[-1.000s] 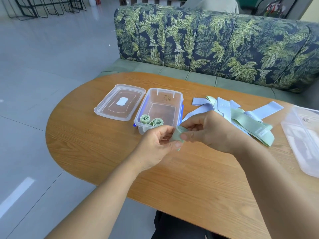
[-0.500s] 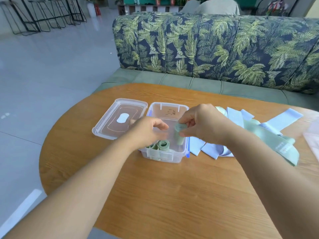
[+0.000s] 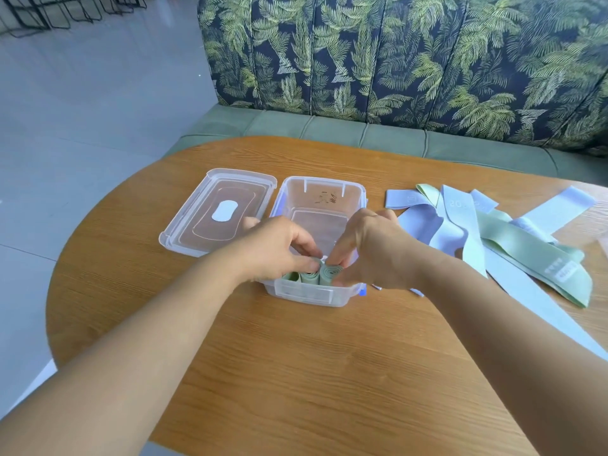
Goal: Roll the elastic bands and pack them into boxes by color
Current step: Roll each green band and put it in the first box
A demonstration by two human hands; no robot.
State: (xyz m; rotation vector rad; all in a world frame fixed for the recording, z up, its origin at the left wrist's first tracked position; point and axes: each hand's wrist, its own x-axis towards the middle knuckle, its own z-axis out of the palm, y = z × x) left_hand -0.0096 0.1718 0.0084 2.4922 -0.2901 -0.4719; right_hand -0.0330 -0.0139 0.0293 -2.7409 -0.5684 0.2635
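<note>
Your left hand (image 3: 279,248) and right hand (image 3: 373,250) curl their fingers down, pinching the green rolls (image 3: 329,276) inside the clear box (image 3: 306,295).

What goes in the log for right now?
step: pack green | left hand: holds packed rolls | right hand: pinches third roll | box: open

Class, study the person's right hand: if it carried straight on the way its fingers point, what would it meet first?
The right hand points down-left into the clear plastic box, already pinching the rightmost rolled green band. Next, probably the middle green roll; depth is unclear.
</note>
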